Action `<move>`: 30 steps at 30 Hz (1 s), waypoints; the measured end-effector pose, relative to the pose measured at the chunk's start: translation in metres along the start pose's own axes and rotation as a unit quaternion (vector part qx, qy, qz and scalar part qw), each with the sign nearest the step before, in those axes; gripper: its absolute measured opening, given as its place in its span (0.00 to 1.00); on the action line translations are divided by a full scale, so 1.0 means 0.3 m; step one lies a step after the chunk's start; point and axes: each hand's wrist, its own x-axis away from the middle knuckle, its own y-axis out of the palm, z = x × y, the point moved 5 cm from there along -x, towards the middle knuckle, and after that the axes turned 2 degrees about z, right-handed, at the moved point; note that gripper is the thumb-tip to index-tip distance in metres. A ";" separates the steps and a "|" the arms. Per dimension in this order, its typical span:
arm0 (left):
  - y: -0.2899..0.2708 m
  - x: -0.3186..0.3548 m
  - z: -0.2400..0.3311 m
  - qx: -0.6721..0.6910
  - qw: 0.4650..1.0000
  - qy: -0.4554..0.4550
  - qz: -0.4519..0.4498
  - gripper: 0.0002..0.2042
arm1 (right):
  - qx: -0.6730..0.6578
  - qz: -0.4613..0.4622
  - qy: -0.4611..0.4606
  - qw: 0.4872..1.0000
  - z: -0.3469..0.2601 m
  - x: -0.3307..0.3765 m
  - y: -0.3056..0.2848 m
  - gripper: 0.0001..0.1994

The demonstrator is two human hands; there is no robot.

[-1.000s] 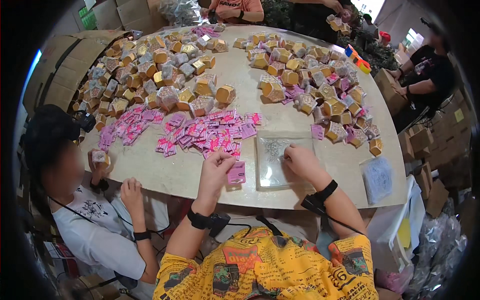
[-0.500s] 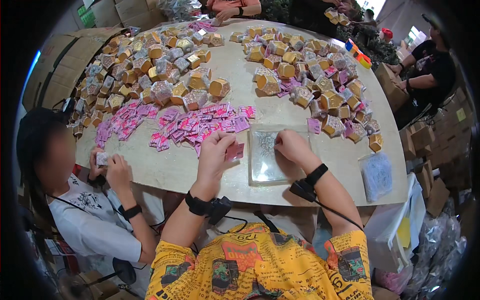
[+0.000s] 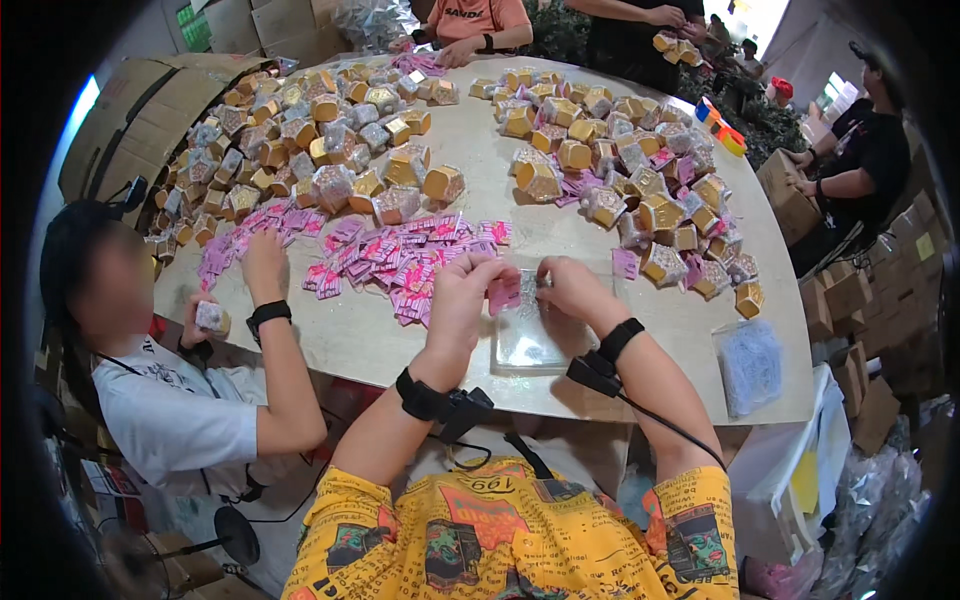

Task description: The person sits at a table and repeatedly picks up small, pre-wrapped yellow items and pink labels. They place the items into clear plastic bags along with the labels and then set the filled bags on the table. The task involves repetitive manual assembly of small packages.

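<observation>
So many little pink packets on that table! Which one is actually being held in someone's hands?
The small pink paper packet pinched between the left hand and right hand, lifted over the clear plastic bag; the others lie loose on the table.

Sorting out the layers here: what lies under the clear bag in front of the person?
Under the clear bag only the pale tabletop shows through. Both hands cover its far edge, so that part is hidden.
</observation>
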 end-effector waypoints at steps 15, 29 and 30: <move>0.008 -0.036 -0.107 -0.021 0.999 -0.028 -0.025 0.05 | -0.067 0.043 0.010 0.997 0.009 0.128 -0.163 0.06; 0.141 -0.055 -0.122 -0.043 0.993 -0.062 -0.093 0.06 | -0.332 0.015 0.101 0.938 -0.039 0.214 -0.199 0.05; 0.152 -0.050 -0.112 -0.046 0.991 -0.061 -0.109 0.06 | -0.322 0.023 0.103 0.941 -0.036 0.210 -0.202 0.05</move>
